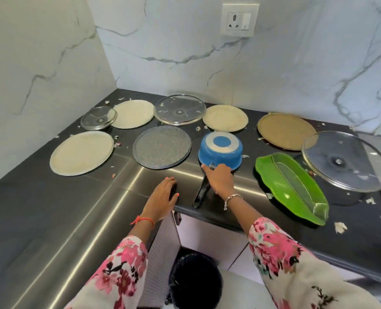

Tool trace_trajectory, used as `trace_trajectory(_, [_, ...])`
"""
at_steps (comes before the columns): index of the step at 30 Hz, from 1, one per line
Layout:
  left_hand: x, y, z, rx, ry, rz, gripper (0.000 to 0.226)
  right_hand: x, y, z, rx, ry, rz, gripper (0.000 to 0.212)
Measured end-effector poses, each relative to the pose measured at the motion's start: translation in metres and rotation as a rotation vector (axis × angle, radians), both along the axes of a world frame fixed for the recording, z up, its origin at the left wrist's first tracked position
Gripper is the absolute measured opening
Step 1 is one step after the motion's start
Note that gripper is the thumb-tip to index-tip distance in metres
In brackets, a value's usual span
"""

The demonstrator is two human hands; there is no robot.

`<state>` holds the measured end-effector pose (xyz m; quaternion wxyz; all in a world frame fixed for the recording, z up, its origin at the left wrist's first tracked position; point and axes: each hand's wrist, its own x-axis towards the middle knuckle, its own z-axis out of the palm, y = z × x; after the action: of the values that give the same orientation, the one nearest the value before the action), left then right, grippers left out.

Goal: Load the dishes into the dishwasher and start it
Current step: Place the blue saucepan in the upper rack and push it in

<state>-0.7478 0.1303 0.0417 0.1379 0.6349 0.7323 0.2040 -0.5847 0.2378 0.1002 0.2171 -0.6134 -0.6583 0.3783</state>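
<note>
Dark L-shaped surface [51,208] in a corner of marble-veined walls [296,63], littered with pale scraps. Large glass lid [345,161] at far right, lying flat, its edge overlapping a brown plate [285,130] behind it. Green leaf-shaped tray [292,186] just in front of both, running diagonally toward the surface's front edge. Cream plate [82,152] at front left; grey speckled plate [162,147] to its right. Back row, left to right: small glass lid [98,118] overlapping a second cream plate [133,113], a mid-size glass lid [180,109], a third cream plate [225,118]. Blue pan [220,150] sits upside down between the speckled plate and the tray, base up, black handle [201,192] pointing toward the person and reaching the front edge. Right hand [220,179] rests over the handle where it joins the pan, fingers curled there; a full grip cannot be confirmed. Left hand [162,197] lies flat and open on the surface's inner corner, holding nothing. Floral sleeves on both arms, bracelet on the right wrist, red thread on the left. Dark bin [196,277] on the floor below. Wall socket [240,20] above.
</note>
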Motion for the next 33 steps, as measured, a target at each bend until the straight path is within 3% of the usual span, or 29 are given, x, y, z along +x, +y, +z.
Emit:
trace_trajectory(7, [-0.018,0.007,-0.020,0.037,0.087,-0.019,0.068,-0.025,0.012,-0.015,-0.049,-0.188,0.039,0.025])
trace_trajectory(10, [-0.020,0.007,-0.022,0.048,0.070,-0.013,0.067,-0.026,0.017,-0.017,-0.081,-0.134,0.008,0.016])
trace_trajectory(16, [-0.019,0.008,-0.021,0.049,0.062,-0.013,0.067,-0.014,0.019,-0.017,-0.084,0.049,-0.303,0.030])
trace_trajectory(24, [-0.016,0.006,-0.019,0.006,0.092,-0.016,0.073,0.018,0.005,-0.017,0.015,0.163,-0.322,0.017])
trace_trajectory(29, [0.002,0.003,-0.009,-0.045,0.064,0.034,0.053,0.046,-0.008,-0.006,0.084,0.158,-0.259,0.019])
trace_trajectory(33, [0.033,-0.020,0.003,0.030,-0.013,0.065,0.050,0.072,-0.031,0.001,0.148,0.178,-0.214,0.017])
